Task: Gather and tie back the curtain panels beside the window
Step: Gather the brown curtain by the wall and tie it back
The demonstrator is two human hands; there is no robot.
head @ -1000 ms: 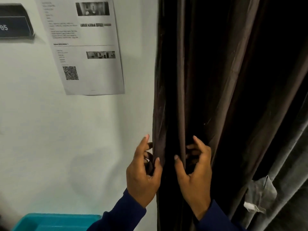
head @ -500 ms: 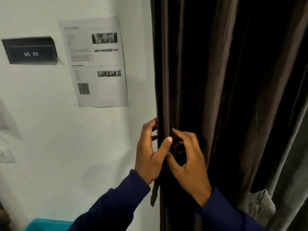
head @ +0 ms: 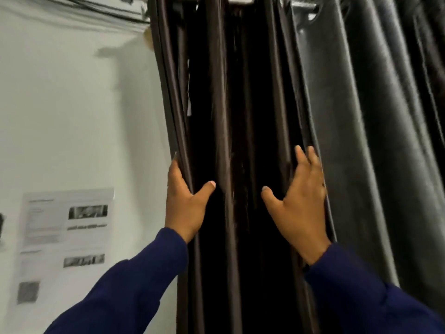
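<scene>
Now gathering: left hand [head: 185,208] cupping the wall-side edge of the dark brown satin curtain panel [head: 226,141], thumb spread; right hand [head: 301,208] pressed flat, fingers straight, on its far folds beside the grey curtain [head: 373,141]. Next, probably squeezing folds together; no tie-back visible.

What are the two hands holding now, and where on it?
The brown curtain: left hand grips its wall-side edge; right hand lies open against its right-hand folds.
</scene>
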